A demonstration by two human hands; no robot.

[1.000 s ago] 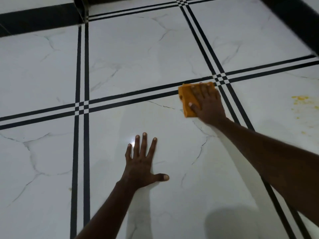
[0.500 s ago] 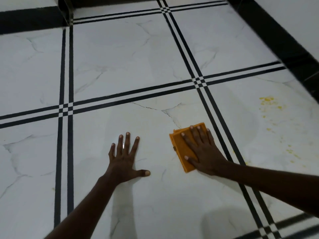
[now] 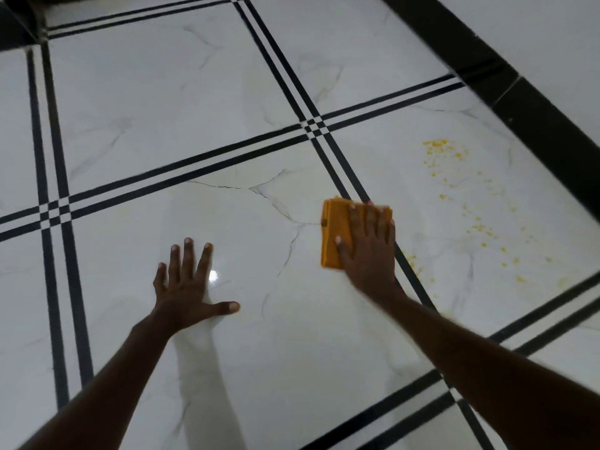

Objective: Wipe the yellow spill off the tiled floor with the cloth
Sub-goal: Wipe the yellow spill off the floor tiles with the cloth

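Note:
A folded orange cloth (image 3: pixel 334 233) lies flat on the white marble-look tiled floor (image 3: pixel 181 102). My right hand (image 3: pixel 368 246) presses down on it, palm flat and fingers spread, over the black stripe between two tiles. The yellow spill (image 3: pixel 446 152) is scattered as specks and small blotches across the tile to the right of the cloth, running down to more yellow specks (image 3: pixel 487 232) and a few beside my right wrist. My left hand (image 3: pixel 188 285) rests flat on the floor with fingers apart, holding nothing, to the left of the cloth.
Double black stripes (image 3: pixel 308 128) cross between the tiles. A black skirting band (image 3: pixel 519 102) runs along the wall at the upper right, just beyond the spill. A dark corner (image 3: pixel 16 24) sits at the top left.
My right hand slid the cloth toward me, then to the right onto the black stripe beside the spill. The view shifted right, showing more of the spill. My left hand stayed planted.

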